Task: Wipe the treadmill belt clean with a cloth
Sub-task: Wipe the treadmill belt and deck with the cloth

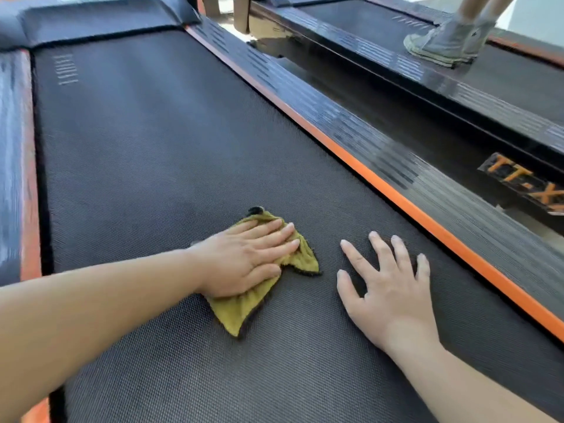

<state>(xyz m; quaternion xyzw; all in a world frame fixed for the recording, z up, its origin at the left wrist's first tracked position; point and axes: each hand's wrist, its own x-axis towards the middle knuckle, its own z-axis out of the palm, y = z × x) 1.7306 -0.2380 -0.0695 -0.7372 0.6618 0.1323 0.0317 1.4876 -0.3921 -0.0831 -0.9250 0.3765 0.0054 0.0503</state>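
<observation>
Head view: left hand (244, 257), fingers straight and together, presses yellow cloth (244, 309) flat on treadmill belt (152, 148) mid-width. Right hand (387, 288), fingers spread, braces just beside. Recommended: even pressure, overlapping strokes edge to edge.

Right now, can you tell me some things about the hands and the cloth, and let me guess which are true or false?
1. The left hand presses flat on the cloth. True.
2. The right hand holds a second cloth. False: it rests bare on the treadmill belt, fingers spread.
3. The cloth is blue. False: it is yellow-green with a dark edge.
4. A grey sneaker stands on the neighbouring treadmill. True.
</observation>
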